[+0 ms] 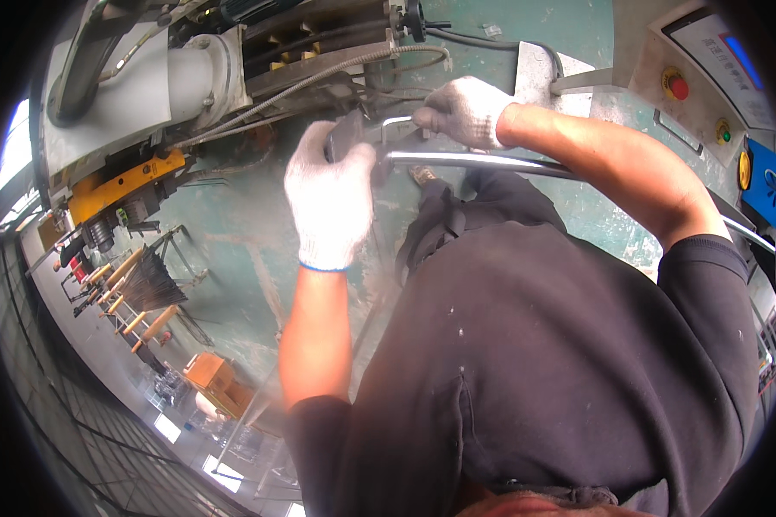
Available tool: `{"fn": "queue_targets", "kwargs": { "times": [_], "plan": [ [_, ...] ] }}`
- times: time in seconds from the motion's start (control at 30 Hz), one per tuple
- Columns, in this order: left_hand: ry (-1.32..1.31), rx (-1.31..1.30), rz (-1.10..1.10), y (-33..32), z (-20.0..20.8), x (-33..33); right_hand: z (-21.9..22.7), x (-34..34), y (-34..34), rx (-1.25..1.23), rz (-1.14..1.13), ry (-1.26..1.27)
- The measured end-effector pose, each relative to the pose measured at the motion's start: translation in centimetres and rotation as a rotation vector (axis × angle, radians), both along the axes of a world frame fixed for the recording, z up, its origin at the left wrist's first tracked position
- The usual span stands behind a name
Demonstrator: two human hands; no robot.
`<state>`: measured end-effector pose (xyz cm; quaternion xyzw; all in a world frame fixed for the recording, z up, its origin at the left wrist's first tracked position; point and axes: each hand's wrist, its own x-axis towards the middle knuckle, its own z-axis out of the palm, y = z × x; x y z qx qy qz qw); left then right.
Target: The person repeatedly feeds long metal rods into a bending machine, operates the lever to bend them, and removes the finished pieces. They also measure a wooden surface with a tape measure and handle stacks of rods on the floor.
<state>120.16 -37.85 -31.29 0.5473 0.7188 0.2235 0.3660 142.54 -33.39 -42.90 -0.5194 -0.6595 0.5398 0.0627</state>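
My left hand (329,202), in a white knitted glove with a blue cuff, is closed on a dark flat metal block (347,136), between thumb and fingers. Beside that block lies the end of a shiny metal tube (466,159), which runs off to the right under my right forearm. My right hand (467,112), gloved too, is closed round a thin bent metal rod (395,121) shaped like a hex key. The rod's short end points down near the block. Whether it touches the block, I cannot tell.
A large machine with a grey housing (200,82) and a flexible conduit (319,76) stands ahead. On the right is a control panel with a red button (679,89). At left are a yellow machine part (125,185) and a brown box (218,383) on the green floor.
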Motion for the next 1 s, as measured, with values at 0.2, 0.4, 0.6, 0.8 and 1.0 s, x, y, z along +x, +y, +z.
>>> {"fn": "queue_targets", "kwargs": {
  "times": [0.2,0.4,0.6,0.8,1.0],
  "plan": [
    [0.147,0.141,-0.144,0.8,-1.1,-0.8,4.0,0.8,-0.8,0.138,0.115,-0.19],
    [0.083,0.185,-0.173,0.3,-2.7,-1.7,6.9,0.3,-1.9,0.273,0.147,-0.292],
    [-0.113,-0.033,-0.155,-1.1,0.5,-3.0,2.5,2.1,-1.8,0.054,-0.036,-0.28],
    [-0.489,0.162,-0.041,-4.7,-1.1,-14.7,2.7,4.6,0.9,0.133,-0.791,0.046],
    [-0.6,-0.009,0.266,-8.9,-5.9,-28.9,17.4,-14.9,3.1,0.957,-0.217,0.045]
  ]
}}
